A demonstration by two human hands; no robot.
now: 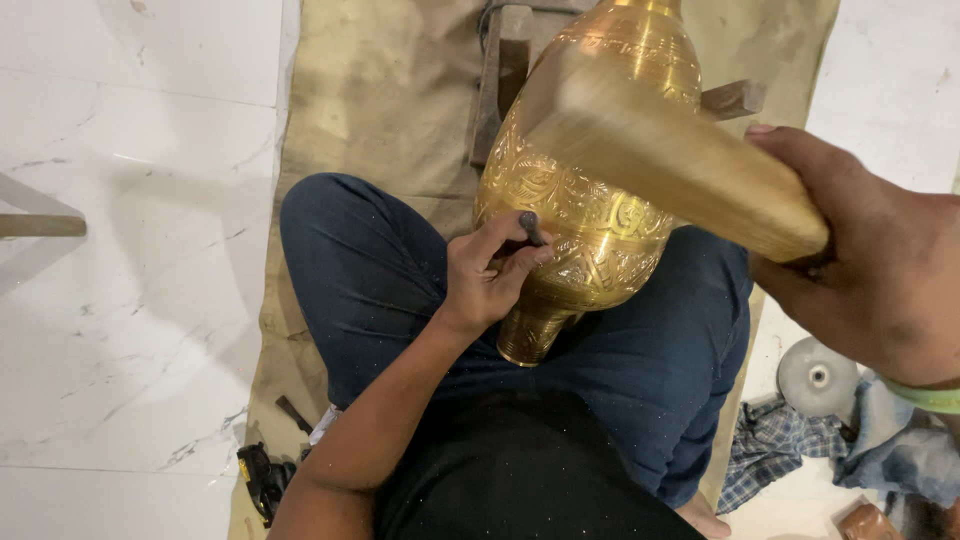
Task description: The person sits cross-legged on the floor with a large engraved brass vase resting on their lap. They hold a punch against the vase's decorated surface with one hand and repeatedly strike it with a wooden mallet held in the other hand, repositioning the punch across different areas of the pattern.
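Left hand (pixel 487 275) is what I watch first: its fingers are pinched shut around a short dark punch (pixel 531 228), the tip set against the engraved belly of the brass vase (pixel 585 215). Right hand (pixel 880 270) comes in from the right edge of the view, curled tight round the handle end of a wooden mallet (pixel 665 150), whose head is blurred and lies across the vase's upper body, above the punch. I see the vase lying tilted across my lap, its foot toward me and touching the blue trousers (pixel 370 270), its neck running up to the top edge of the view and resting on a dark wooden frame (pixel 500 80). All of it sits on a tan mat (pixel 380 90) laid over white marble floor (pixel 130 300). To the left of the mat the floor lies open right out to the frame's edge, broken only by a pale wooden piece (pixel 40 222) at the far left. At the mat's near left corner a small dark tool (pixel 262 478) lies beside my elbow. The right side is tighter: a grey disc (pixel 818 376), checked cloth (pixel 770 445) and blue rags (pixel 900 450) crowd just off the mat's right edge, under my right wrist.
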